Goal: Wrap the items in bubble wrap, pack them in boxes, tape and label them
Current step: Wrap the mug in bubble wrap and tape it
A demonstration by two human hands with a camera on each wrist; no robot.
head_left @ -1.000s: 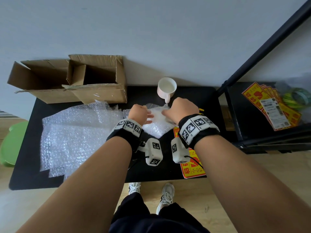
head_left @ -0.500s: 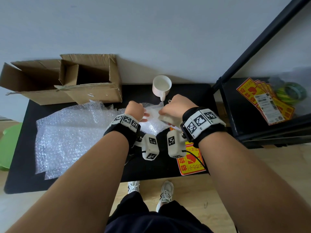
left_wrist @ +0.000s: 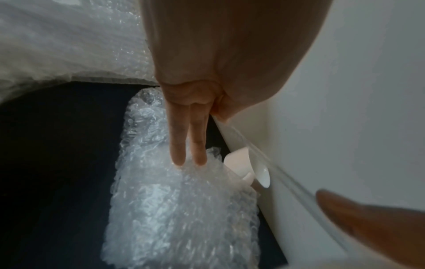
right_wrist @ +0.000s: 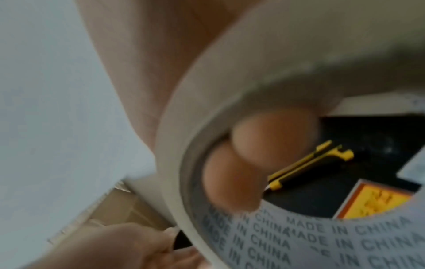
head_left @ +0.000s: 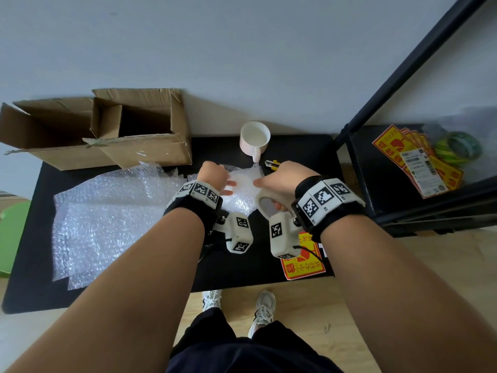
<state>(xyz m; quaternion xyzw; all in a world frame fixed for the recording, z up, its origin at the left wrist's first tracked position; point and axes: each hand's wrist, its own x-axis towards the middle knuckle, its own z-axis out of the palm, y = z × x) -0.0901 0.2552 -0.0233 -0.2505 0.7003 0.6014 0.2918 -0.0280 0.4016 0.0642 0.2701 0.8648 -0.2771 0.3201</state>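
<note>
Head view: The left hand (head_left: 213, 176) rests on the wrapped bundle (head_left: 242, 193) on the black desk (head_left: 295, 157), fingers extended. The right hand (head_left: 285, 181) has its fingers hooked through the tape roll (head_left: 265, 204), with the forefinger reaching to the bundle. The unwrapped mug (head_left: 255, 138) stands just behind the bundle, and the open box (head_left: 145, 130) waits at the rear left. Risk: if the left hand lifts early, the loose wrap can spring open before tape is applied.

Left wrist view: Two straight fingers (left_wrist: 187, 138) press the bubble wrap (left_wrist: 184, 209) down. Risk: light pressure lets the bundle roll toward the mug.

Right wrist view: Fingers (right_wrist: 253, 158) curl inside the roll core (right_wrist: 299, 236); the picture is blurred, so the free tape end probably lies out of sight. A utility knife (right_wrist: 310, 165) lies near on the desk. Risk: tape folding onto itself, or a finger meeting the blade when reaching for it.
</note>
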